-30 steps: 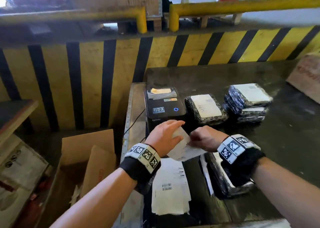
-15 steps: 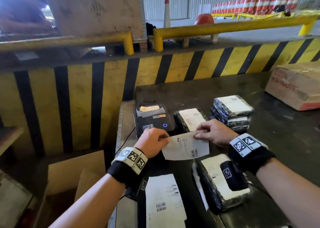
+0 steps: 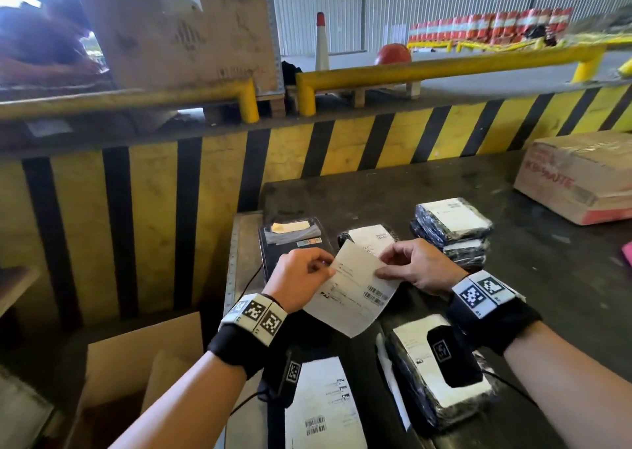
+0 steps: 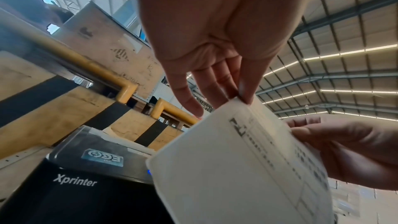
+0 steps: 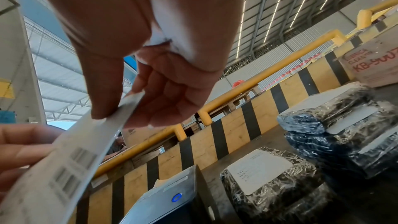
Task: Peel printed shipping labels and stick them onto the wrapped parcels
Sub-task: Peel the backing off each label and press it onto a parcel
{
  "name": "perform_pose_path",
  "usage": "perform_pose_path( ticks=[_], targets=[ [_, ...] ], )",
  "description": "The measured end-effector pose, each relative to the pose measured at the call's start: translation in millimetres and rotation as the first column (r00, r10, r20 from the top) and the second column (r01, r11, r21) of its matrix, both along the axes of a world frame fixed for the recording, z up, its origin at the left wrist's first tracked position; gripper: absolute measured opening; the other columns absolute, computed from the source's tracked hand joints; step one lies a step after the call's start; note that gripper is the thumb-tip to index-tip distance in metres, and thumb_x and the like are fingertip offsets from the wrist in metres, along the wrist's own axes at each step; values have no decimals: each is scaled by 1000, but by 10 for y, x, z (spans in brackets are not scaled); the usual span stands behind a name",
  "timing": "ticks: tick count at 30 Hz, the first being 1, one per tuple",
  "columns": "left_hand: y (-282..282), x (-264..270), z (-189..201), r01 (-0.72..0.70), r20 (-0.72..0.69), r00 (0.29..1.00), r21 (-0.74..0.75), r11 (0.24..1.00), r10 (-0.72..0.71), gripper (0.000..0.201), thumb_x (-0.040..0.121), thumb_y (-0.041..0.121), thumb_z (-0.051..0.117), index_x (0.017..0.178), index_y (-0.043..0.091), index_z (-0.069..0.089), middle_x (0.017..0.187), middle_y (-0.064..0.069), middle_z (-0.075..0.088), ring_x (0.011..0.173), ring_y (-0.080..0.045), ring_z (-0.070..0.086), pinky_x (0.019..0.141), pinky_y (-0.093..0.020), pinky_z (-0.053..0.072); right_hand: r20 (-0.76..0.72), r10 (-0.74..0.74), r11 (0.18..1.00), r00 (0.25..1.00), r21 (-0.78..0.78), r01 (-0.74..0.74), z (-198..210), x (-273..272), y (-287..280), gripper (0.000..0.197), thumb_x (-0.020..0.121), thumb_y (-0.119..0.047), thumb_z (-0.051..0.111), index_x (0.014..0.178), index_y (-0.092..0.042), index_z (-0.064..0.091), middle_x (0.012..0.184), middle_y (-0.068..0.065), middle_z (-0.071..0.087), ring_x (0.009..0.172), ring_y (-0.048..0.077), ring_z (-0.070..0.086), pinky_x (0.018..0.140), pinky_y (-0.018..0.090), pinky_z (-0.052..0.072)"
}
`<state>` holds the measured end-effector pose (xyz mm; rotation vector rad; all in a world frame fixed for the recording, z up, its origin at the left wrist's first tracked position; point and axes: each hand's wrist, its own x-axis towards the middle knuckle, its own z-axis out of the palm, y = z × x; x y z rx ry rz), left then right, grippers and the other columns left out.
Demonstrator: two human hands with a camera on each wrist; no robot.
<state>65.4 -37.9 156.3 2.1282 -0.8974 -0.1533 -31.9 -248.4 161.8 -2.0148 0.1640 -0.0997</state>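
A white printed shipping label (image 3: 355, 288) hangs in the air above the dark table, held at both sides. My left hand (image 3: 301, 277) pinches its left edge; the left wrist view shows thumb and fingers on the label (image 4: 247, 159). On the right edge, my right hand (image 3: 417, 267) pinches the label (image 5: 71, 164) between thumb and forefinger. A black label printer (image 3: 294, 243) stands just behind it. Black wrapped parcels lie around: one with a label (image 3: 369, 240) beside the printer, a stack (image 3: 451, 230) further right, and one (image 3: 441, 380) under my right wrist.
Another printed sheet (image 3: 321, 404) lies at the table's near edge. An open cardboard box (image 3: 136, 373) stands on the floor to the left. A taped carton (image 3: 581, 182) sits at the table's far right. A yellow-and-black striped barrier (image 3: 342, 148) rises behind the table.
Both hands have lifted the label away from the printer and turned it, so it now slants with its barcode end toward me. The camera view has tilted upward.
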Motion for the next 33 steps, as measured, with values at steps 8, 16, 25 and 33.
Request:
perform_pose_path(
  ticks=[8,16,25,33],
  targets=[
    [-150,-53,94,36,-12,999,-156,987,-38,17,84,17,69,99,26,68,92,2,72,84,-14,69,80,-38,58,31,99,994,995,-38,-98,87,19,111,13,77,-9,75,87,-2,70,90,16,71,76,15,66,74,25,55],
    [-21,53,174,-13,-161,987,-247,969,-28,20,86,12,67,83,31,67,88,2,74,85,-20,71,80,-47,58,-14,32,1000,999,-1,-32,164,-160,-163,5,85,-9,66,87,-9,71,80,8,74,74,16,69,70,22,56],
    [-79,-4,224,-1,-181,982,-243,970,-45,15,87,12,66,85,28,65,89,3,73,86,-20,70,80,-46,58,-5,103,987,995,-120,-103,248,-167,-110,11,89,-10,61,90,-5,71,82,7,73,71,8,67,68,17,52],
    [-64,-24,186,-17,-149,989,-211,977,-15,19,86,16,66,81,35,65,92,2,73,88,-21,69,81,-47,57,-10,148,972,989,-183,-147,252,-188,-49,16,92,-9,57,87,-2,70,75,1,72,68,11,64,70,22,54]
  ],
)
